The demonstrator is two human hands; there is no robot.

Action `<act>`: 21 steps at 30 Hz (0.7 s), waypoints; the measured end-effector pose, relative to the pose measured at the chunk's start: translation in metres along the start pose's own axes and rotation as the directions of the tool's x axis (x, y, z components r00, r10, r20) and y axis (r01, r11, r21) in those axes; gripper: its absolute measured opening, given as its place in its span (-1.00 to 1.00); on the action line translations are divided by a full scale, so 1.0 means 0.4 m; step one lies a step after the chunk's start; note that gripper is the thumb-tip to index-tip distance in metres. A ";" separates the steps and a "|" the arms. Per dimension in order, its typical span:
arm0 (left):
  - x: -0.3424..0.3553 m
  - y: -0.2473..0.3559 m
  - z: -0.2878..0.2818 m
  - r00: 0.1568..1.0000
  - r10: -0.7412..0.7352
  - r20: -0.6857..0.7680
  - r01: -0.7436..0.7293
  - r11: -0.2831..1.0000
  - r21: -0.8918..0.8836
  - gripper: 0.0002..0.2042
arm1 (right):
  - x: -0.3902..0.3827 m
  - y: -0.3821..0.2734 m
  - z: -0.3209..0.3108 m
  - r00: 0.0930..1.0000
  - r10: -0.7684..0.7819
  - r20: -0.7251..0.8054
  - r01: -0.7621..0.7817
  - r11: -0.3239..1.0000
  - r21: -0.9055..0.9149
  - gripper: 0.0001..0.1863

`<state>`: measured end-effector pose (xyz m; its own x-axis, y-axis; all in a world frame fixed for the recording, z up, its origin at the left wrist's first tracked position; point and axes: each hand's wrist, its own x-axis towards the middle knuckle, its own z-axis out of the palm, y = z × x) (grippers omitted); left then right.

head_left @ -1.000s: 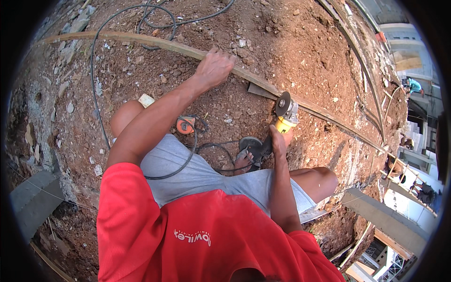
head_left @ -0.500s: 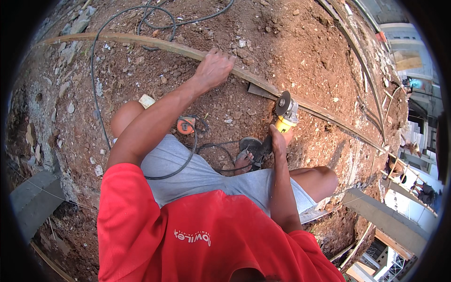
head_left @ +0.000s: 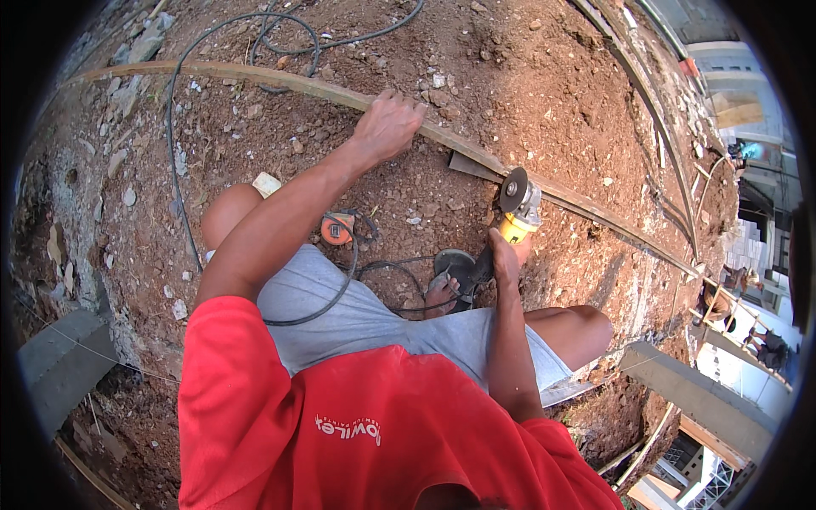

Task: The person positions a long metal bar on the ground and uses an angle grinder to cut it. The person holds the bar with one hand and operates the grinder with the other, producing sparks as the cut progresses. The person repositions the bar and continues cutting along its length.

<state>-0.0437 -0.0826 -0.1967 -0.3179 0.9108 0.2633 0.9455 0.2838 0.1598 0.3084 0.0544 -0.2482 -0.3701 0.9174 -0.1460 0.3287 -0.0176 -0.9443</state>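
Observation:
A long, narrow brown bar [head_left: 293, 81] runs across the ground ahead of me, from the far left down to the right. My left hand [head_left: 389, 126] is closed over its middle part. In my right hand [head_left: 508, 252] is a yellow and black angle grinder [head_left: 518, 228], its fingers wrapped round the body. The grinder's dark disc [head_left: 513, 189] is at the bar's near edge; whether it touches, I cannot tell. A short dark metal piece [head_left: 476, 167] sticks out from under the bar, just left of the disc.
An orange tape measure [head_left: 337, 229] lies near my left knee. A black cable [head_left: 174, 153] loops over the ground and my lap. Rubble covers the brown soil. Further long bars [head_left: 650, 102] lie at the right. Concrete beams [head_left: 680, 382] stand nearby; other people are at the far right.
The grinder has tilted and shifted very slightly toward me. My left hand stays in the same place on the bar.

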 end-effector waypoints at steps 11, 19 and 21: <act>0.042 -0.040 -0.046 0.947 0.016 0.320 0.031 0.990 -0.140 -0.29 | -0.026 -0.015 -0.090 0.998 -0.055 -0.035 0.060 0.988 0.142 -0.55; 0.062 -0.028 -0.091 0.907 -0.028 0.420 0.132 0.966 -0.221 -0.07 | -0.065 -0.094 -0.080 0.997 0.040 -0.070 -0.031 0.993 0.117 -0.61; 0.052 -0.037 -0.049 0.896 -0.059 0.440 0.175 0.958 -0.228 -0.08 | -0.054 -0.087 -0.076 0.996 0.073 -0.046 -0.069 0.993 0.093 -0.62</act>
<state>-0.0657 -0.0737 -0.1748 -0.3096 0.9314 -0.1916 0.8339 0.3628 0.4160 0.3313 0.0473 -0.2031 -0.3046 0.9311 -0.2009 0.2712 -0.1174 -0.9553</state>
